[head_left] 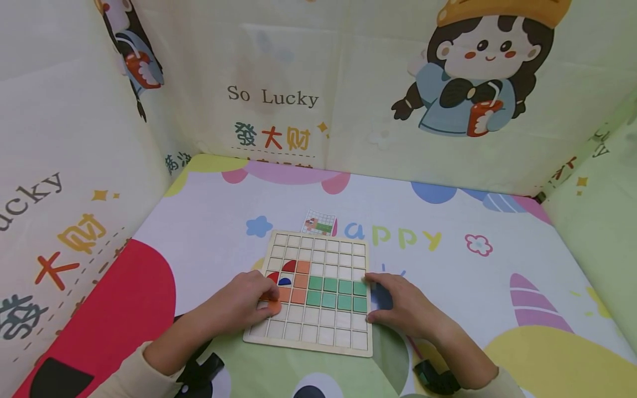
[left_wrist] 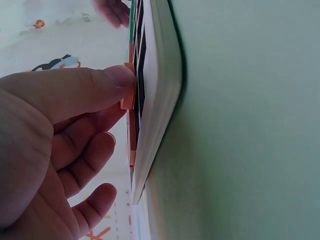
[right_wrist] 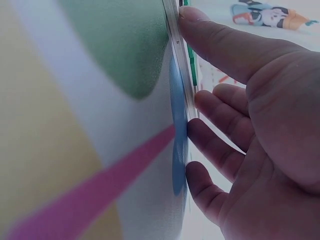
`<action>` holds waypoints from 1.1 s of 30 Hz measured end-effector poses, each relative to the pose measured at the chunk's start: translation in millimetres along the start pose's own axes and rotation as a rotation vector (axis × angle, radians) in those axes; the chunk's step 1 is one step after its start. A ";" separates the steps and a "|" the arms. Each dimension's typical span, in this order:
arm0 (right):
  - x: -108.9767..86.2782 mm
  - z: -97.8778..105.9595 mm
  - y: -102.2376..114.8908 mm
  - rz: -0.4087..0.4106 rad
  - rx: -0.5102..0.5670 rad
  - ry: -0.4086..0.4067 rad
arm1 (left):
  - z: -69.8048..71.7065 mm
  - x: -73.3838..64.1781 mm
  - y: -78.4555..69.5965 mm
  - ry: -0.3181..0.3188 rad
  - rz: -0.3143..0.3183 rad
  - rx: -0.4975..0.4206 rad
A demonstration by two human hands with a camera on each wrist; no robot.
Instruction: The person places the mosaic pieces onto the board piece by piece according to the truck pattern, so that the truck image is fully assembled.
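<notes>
A pale wooden grid board (head_left: pixel 325 335) lies on the printed cloth. At its left side my left hand (head_left: pixel 244 298) pinches an orange tile (left_wrist: pixel 128 102) between thumb and forefinger, at the board's surface. Whether that tile is seated in a cell I cannot tell. Beside it sit several orange tiles (head_left: pixel 300 281), red curved pieces (head_left: pixel 289 267) and a blue half-round piece (head_left: pixel 285 281). Two rows of green tiles (head_left: pixel 329 300) fill cells to the right. My right hand (head_left: pixel 408 304) touches the board's right edge with thumb and fingertips, its fingers loosely bent.
A small pattern card (head_left: pixel 319 223) lies just beyond the board's far edge. Black devices are strapped near both wrists, one by the left sleeve (head_left: pixel 199 378). Printed cloth walls (head_left: pixel 358 121) stand behind and at both sides.
</notes>
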State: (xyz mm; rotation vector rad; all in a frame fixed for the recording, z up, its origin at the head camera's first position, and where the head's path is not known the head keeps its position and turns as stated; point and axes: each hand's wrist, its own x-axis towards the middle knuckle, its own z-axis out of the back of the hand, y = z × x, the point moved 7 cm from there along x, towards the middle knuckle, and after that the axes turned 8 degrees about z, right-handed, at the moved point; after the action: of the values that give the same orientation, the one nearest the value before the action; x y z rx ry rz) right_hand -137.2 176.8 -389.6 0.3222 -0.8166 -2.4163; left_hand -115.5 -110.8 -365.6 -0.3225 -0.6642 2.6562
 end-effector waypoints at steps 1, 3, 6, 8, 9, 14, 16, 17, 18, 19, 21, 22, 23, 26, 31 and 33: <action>0.0 -0.1 0.0 0.001 0.001 0.000 | -0.5 0.1 0.1 -0.001 -0.001 0.002; 0.3 -0.4 -0.1 0.003 0.004 0.000 | -1.3 0.2 -0.5 -0.002 -0.010 0.000; 0.8 -0.7 -0.1 0.004 0.005 0.000 | -2.9 0.7 -1.6 0.004 -0.030 -0.005; 1.1 -0.8 0.0 0.003 0.005 0.000 | -3.5 0.9 -2.4 0.009 -0.043 -0.008; 1.2 -0.7 0.1 0.003 0.005 -0.001 | -3.7 1.0 -2.6 0.011 -0.047 -0.009; 1.7 -0.4 0.5 -0.001 0.000 0.000 | -2.7 0.0 -4.9 0.013 -0.079 -0.020; 1.8 -0.3 0.5 -0.003 0.001 0.002 | -2.3 -0.5 -5.9 0.016 -0.092 -0.032; 1.8 -0.4 0.5 -0.005 0.002 0.003 | -2.5 -0.6 -6.1 0.019 -0.097 -0.036; 1.9 -0.5 0.3 -0.007 0.003 0.004 | -2.6 -0.7 -6.2 0.022 -0.100 -0.040; 1.9 -0.7 0.2 -0.008 0.006 0.006 | -3.0 -0.7 -6.1 0.026 -0.101 -0.044; 2.0 -1.0 0.2 -0.012 0.011 0.007 | -4.3 -0.5 -5.7 0.033 -0.095 -0.045; 2.0 -1.1 0.3 -0.013 0.013 0.009 | -4.8 -0.4 -5.6 0.034 -0.092 -0.042; 2.0 -1.2 0.4 -0.015 0.014 0.010 | -5.1 -0.4 -5.5 0.033 -0.094 -0.040; 1.8 -1.2 0.9 -0.019 0.016 0.011 | -4.8 -0.3 -5.8 0.027 -0.095 -0.031; 1.5 -1.0 1.2 -0.021 0.012 0.010 | -3.1 -0.6 -6.6 0.016 -0.097 -0.028; 1.4 -1.0 1.3 -0.021 0.011 0.011 | -3.2 -0.4 -6.4 0.016 -0.094 -0.030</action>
State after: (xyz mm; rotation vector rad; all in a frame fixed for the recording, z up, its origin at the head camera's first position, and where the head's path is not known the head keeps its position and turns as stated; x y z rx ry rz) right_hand -137.3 174.7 -389.6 0.3494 -0.8254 -2.4283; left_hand -112.2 -104.4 -365.2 -0.3127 -0.6978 2.5545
